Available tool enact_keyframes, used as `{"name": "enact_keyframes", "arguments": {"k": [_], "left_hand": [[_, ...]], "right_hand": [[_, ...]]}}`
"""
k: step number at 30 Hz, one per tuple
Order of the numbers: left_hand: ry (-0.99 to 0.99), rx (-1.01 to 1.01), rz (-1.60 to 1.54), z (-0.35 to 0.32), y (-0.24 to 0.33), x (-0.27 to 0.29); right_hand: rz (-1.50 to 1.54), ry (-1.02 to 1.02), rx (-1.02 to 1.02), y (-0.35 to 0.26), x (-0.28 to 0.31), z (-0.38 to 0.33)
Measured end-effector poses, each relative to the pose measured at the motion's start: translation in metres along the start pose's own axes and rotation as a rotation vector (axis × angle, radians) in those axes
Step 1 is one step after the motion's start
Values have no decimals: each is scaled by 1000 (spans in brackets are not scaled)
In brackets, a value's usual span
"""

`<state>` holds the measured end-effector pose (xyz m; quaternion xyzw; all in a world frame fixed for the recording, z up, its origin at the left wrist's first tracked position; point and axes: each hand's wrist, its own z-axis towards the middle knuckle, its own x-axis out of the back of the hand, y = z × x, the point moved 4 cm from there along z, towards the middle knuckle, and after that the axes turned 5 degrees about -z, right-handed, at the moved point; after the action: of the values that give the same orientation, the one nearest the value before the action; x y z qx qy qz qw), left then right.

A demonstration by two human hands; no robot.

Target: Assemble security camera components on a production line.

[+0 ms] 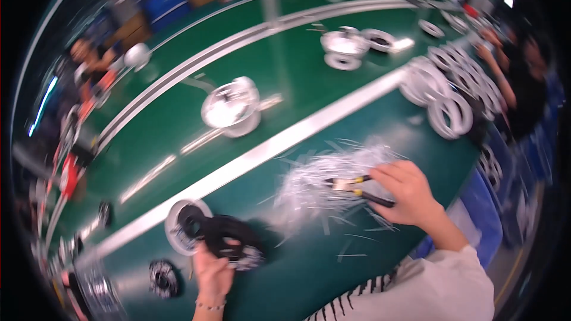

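My right hand (407, 191) is closed round the black-and-yellow handles of a pair of cutting pliers (345, 185). Their metal jaws lie over a loose heap of thin white plastic strips (315, 172) on the green table. At the lower left, my left hand (213, 270) grips a black ring-shaped part (225, 229), with its fingers partly hidden beneath it. Just behind that part is a white ring (172, 229) with a black piece over it. A smaller black-and-white ring-shaped piece (163, 279) rests left of my left hand. Motion blurs fine detail.
White-edged green conveyor (178, 107) runs beyond the table, carrying white round housings (232, 110). White rings (449, 116) are stacked at right, near another person (523, 83). A second person (92, 62) is at far left. Blue bins (166, 6) stand behind.
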<state>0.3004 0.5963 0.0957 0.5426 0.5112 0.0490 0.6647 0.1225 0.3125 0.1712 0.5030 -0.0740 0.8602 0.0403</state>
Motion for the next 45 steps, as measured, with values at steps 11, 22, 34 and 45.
{"name": "enact_keyframes", "arguments": {"k": [11, 22, 34, 45], "left_hand": [[-62, -169, -126, 103, -27, -94], [-116, -306, -94, 89, -20, -89], [-109, -294, -238, 89, -17, -93], [-66, -236, -341, 86, -9, -88]], "right_hand": [[600, -292, 387, -119, -81, -87], [305, -27, 226, -41, -31, -31], [-576, 74, -656, 245, -25, -112], [-295, 192, -621, 264, -6, -106]]}}
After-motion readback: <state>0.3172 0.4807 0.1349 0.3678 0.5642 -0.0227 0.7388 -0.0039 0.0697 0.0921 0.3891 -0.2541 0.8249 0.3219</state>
